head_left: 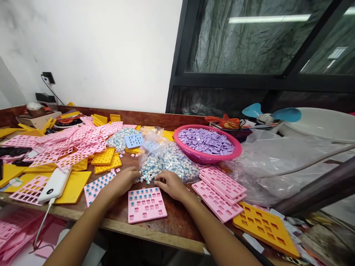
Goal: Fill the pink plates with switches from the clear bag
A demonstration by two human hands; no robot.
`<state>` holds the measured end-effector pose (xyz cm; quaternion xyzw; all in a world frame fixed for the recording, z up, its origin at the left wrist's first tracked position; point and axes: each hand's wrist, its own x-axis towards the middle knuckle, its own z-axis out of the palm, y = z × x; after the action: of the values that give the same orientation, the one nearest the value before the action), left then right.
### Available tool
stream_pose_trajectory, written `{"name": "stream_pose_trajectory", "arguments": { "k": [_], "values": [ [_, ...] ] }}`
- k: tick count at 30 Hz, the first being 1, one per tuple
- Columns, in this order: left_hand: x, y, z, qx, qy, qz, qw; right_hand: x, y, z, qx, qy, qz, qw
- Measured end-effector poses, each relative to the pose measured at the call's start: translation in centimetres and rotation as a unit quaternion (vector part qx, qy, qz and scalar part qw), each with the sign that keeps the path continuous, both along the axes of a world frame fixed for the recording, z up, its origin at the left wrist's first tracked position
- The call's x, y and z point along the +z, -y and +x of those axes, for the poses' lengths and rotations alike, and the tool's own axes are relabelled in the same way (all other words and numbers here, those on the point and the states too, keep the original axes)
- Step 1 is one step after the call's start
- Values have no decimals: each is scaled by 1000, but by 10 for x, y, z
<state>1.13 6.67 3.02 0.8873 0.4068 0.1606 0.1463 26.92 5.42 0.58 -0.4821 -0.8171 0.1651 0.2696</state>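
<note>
A pink plate (149,212) with square holes lies before me. Small blue-and-white keyboard switches (142,194) fill its upper rows, while several lower holes hold none. My left hand (127,180) is at the left edge of a loose pile of switches (149,170), fingertips curled together. On the pile's near side, my right hand (172,186) has its thumb and fingers bent in a pinch. Whatever either hand's fingertips hold is too small to make out. Under my left forearm, a second pink plate (95,186) carries rows of switches. Behind the pile is a clear plastic bag (177,159) of switches.
A pink basket (181,151) of purple pieces stands behind on the right. Stacked pink plates (222,188) and a yellow plate (266,227) lie right. Pink frames (69,140), yellow plates (104,157) and a white power bank (55,184) with a cable crowd the left.
</note>
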Motion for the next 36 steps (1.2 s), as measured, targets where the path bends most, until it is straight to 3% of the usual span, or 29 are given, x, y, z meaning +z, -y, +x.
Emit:
{"name": "stream_pose_trajectory", "arguments": {
  "k": [2, 6, 13, 18, 21, 24, 29, 36],
  "values": [
    [-3, -9, 3, -29, -19, -11, 999, 8, 10, 3, 24, -40, -15, 999],
    [-11, -12, 4, -19, -34, -11, 999, 14, 24, 4, 92, -51, -72, 992],
    [-6, -7, 4, 27, -43, -4, 999, 1, 22, -3, 117, -29, -60, 991],
    [17, 37, -4, 95, -38, -4, 995, -4, 20, -6, 97, -62, -54, 992],
    [21, 68, -4, 88, -50, -27, 994, -4, 20, -6, 89, -50, -53, 993],
    [10, 82, 1, 82, -86, -32, 992, -2, 21, -6, 89, -44, -62, 993],
    [-11, 81, 8, 94, -77, -27, 992, -4, 20, -5, 88, -42, -71, 993],
    [-20, 79, 8, 106, -94, -20, 990, -6, 23, -11, 83, 16, -60, 995]
  ]
}}
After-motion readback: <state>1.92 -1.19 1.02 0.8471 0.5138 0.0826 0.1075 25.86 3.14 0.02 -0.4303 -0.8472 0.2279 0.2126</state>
